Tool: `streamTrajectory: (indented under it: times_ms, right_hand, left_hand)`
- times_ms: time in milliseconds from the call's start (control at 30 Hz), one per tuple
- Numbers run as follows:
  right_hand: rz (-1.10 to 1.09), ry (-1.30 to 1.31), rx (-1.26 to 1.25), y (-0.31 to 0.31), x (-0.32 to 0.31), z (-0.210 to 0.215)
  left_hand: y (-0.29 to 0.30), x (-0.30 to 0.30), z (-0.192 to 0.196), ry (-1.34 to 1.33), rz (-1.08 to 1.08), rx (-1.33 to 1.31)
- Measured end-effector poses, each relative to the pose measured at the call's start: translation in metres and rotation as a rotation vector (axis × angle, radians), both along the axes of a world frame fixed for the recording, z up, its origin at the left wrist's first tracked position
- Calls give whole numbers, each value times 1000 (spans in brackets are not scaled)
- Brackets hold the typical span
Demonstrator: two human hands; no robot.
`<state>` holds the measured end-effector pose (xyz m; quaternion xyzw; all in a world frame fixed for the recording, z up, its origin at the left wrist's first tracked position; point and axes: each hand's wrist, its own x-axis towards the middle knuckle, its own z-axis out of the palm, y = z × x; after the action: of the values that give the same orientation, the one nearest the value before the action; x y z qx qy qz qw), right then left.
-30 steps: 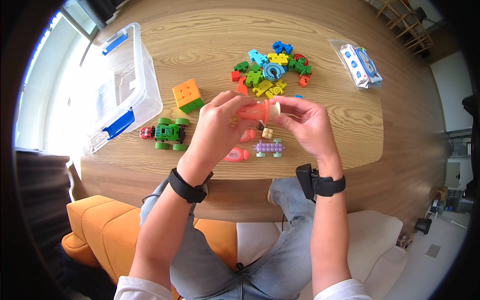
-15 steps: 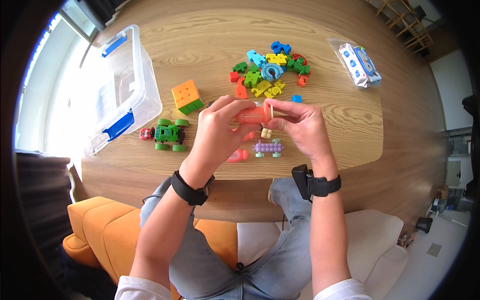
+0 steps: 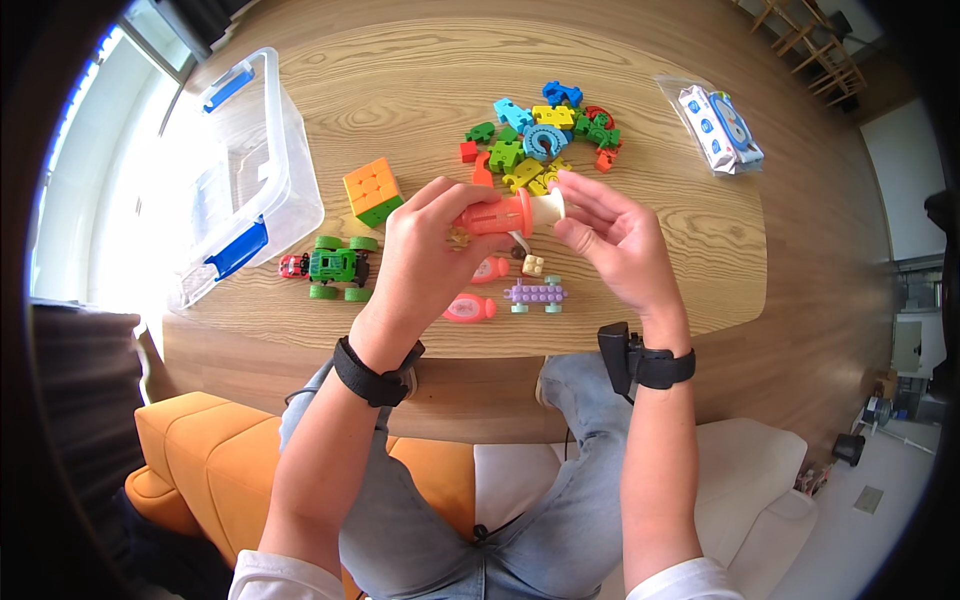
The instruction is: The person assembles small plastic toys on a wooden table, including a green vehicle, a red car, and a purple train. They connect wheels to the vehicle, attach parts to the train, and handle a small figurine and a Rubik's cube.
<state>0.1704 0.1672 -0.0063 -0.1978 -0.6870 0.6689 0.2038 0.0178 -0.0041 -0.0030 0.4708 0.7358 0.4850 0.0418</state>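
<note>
My left hand is wrapped round the coral barrel of a toy syringe, held sideways above the table's near side. At its right end, my right hand has thumb and fingertips at the rim of the cream plunger, which sticks out of the barrel. Below the hands lie two coral toy pieces with rounded ends, the nearer one by the table edge. Next to them are a lilac block car base with pale green wheels and a small cream block.
Left of my hands sit an orange-and-green puzzle cube, a green toy truck and a clear bin with blue latches. Colourful puzzle pieces are heaped beyond my hands. A wipes pack lies far right on the wooden table.
The plunger has slid out of the barrel to the right, showing its cream shaft. My right hand has shifted slightly right, and its lower fingers have spread.
</note>
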Motion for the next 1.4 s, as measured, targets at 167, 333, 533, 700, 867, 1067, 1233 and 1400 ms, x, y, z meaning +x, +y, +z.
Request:
streamTrajectory:
  times_ms: [167,333,533,700,867,1067,1233,1400]
  right_hand:
    - [24,-20,-19,4,2,-2]
    - [61,-6,-65,-4,-3,0]
    - [38,14,-92,-7,-5,0]
    - [81,28,-113,-7,-5,1]
    - [147,102,-129,-9,-5,5]
    - [117,192,-436,-20,-15,5]
    - [144,209,-698,-29,-22,-4]
    - [-127,86,-592,-37,-27,2]
  left_hand:
    - [0,1,1,17,-6,20]
    - [0,5,-3,7,-24,16]
    - [-2,3,-1,52,-32,27]
    - [-2,4,6,-28,-25,-50]
    - [0,1,-2,58,37,-49]
    - [6,8,-1,-227,20,7]
    - [9,16,-7,98,57,-57]
    - [12,20,-9,284,20,8]
